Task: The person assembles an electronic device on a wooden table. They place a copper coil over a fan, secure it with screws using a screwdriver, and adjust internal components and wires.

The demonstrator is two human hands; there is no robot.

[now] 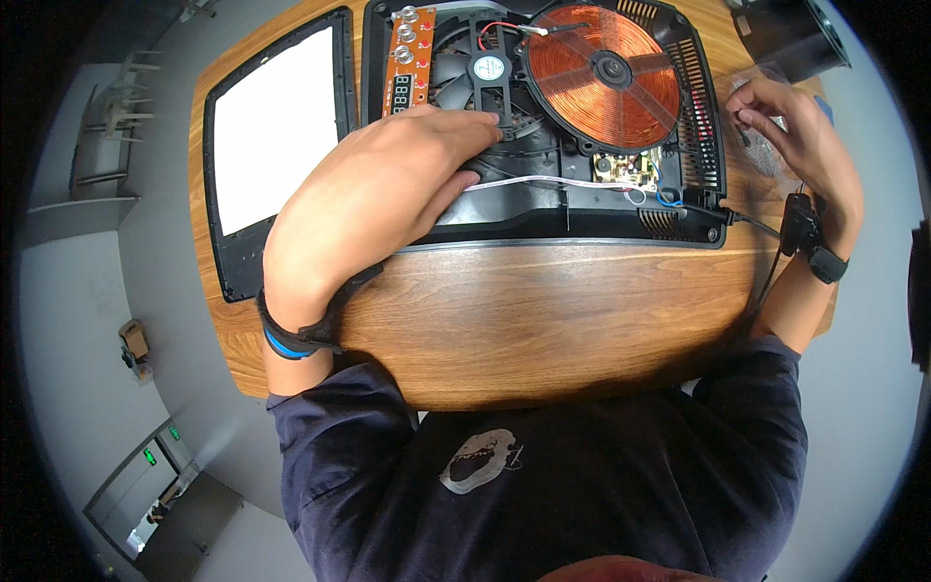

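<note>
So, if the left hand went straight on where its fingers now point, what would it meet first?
The left hand points rightward from the lower part of the fan, so the copper coil would probably come first; height is unclear here, so it might pass above.

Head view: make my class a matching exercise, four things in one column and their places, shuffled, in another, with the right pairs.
1. Flat round copper-coloured coil
2. Black-framed rectangular white panel
3. Left hand
4. Right hand

A. At the shiny clear plastic
B. Inside the open black plastic housing, right of the round black fan
C. On the brown wooden table, left of the housing
D. Over the housing, beside the fan

Pairs: 1-B, 2-C, 3-D, 4-A
</note>
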